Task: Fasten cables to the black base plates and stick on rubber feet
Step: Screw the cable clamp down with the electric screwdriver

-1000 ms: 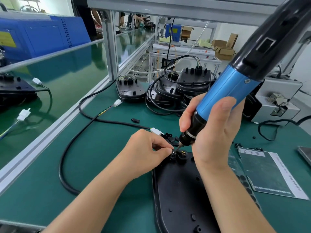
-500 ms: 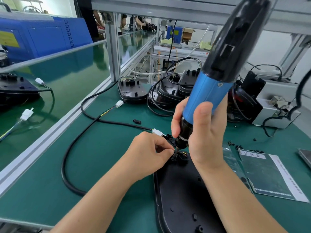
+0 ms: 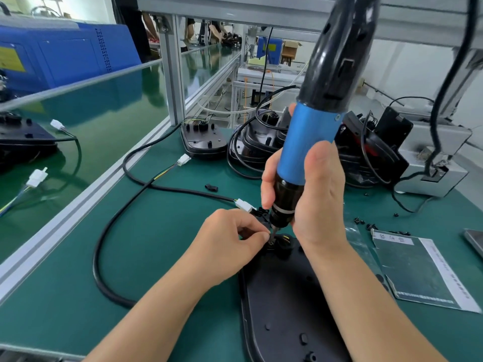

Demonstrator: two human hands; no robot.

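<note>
A black base plate (image 3: 279, 304) lies on the green mat in front of me. My right hand (image 3: 311, 202) grips a blue and black electric screwdriver (image 3: 311, 142), held nearly upright, with its bit down on the plate's far end. My left hand (image 3: 230, 244) pinches a small screw or clamp right at the bit tip, on the cable fitting (image 3: 283, 244). A thick black cable (image 3: 109, 246) loops to the left from that fitting. Its white connector (image 3: 243, 205) lies just behind my left hand.
Several finished base plates with coiled cables (image 3: 251, 150) are stacked at the back. A single plate (image 3: 203, 139) stands left of them. A sheet in a plastic bag (image 3: 415, 267) lies at the right with small black parts (image 3: 366, 224) scattered near it. A grey box (image 3: 433, 165) sits back right.
The screwdriver has swung from a steep rightward lean to nearly upright, and its bit has come down onto the fitting. My left hand keeps its pinch at the same spot.
</note>
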